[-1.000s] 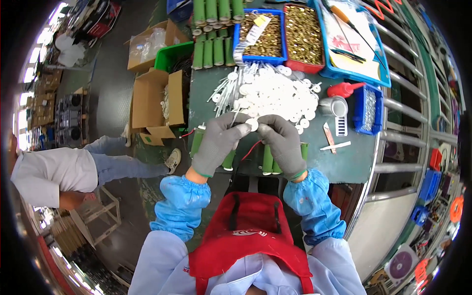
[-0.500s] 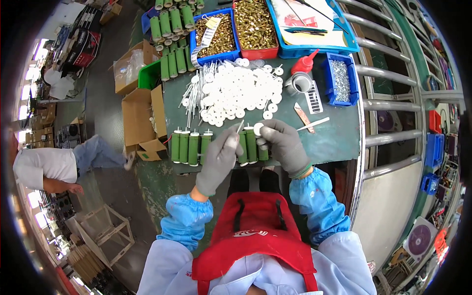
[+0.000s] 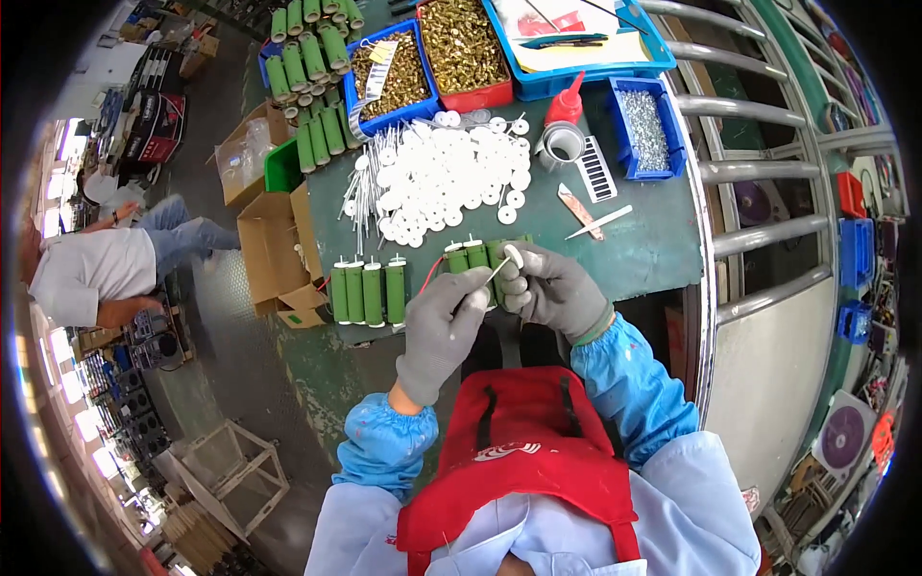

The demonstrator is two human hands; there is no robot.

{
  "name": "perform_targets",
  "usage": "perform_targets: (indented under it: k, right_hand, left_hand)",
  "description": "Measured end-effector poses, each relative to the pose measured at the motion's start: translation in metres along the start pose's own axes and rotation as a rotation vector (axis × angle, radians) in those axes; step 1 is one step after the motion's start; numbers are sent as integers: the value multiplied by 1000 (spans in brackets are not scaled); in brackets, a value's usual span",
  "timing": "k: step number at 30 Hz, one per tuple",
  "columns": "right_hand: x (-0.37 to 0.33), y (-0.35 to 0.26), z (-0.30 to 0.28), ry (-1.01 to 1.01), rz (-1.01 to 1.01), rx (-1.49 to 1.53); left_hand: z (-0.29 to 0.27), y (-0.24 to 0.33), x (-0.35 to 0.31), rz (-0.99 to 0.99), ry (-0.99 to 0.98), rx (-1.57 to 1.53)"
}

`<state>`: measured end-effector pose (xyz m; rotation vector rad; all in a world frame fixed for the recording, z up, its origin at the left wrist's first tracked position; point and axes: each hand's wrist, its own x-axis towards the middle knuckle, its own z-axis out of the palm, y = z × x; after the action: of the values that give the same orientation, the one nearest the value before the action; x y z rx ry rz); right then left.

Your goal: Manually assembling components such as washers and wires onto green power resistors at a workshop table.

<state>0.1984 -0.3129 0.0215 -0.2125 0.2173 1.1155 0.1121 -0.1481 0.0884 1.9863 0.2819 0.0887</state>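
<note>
My left hand point(image 3: 444, 331), in a grey glove, pinches a thin pale rod point(image 3: 498, 270) between thumb and fingers. In my grey-gloved right hand point(image 3: 565, 294) a small white disc point(image 3: 514, 256) is gripped at its edge. The rod's upper end meets the disc; whether it has entered the hole is too small to tell. Just beyond my hands stand green cylinders point(image 3: 395, 292) with white caps and thin pins, partly hidden by the gloves. Farther back on the green table lies a heap of white discs point(image 3: 451, 178), with loose thin rods point(image 3: 359, 206) at its left.
Behind the heap stand a blue bin point(image 3: 437, 108) and a red bin point(image 3: 480, 96) of brass parts. To the right are a red-tipped bottle point(image 3: 567, 101), a metal cup point(image 3: 560, 146), a blue bin of silvery parts point(image 3: 645, 177) and a metal railing point(image 3: 759, 174). A person point(image 3: 101, 264) is at the left.
The rod in my left hand and the disc in my right hand were apart and now meet. The rod has tilted over toward the disc. The whole view has shifted a little.
</note>
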Motion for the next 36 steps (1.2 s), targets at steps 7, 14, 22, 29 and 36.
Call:
perform_targets:
  k: [7,14,22,29,36]
  right_hand:
    - [4,4,1,84,71,93]
    - [1,2,21,147,-16,-228]
    - [-12,4,29,280,-100,-665]
    - [-23,0,29,348,23,-935]
    - [-18,24,26,310,-37,-1078]
  left_hand:
    - [-5,-2,1,57,6,88]
    - [-9,-5,2,-88,-57,-7]
    - [-7,2,-3,-446,-107,-508]
    - [-7,-3,-9,-523,-213,-526]
    - [4,-6,-21,-516,-86,-557]
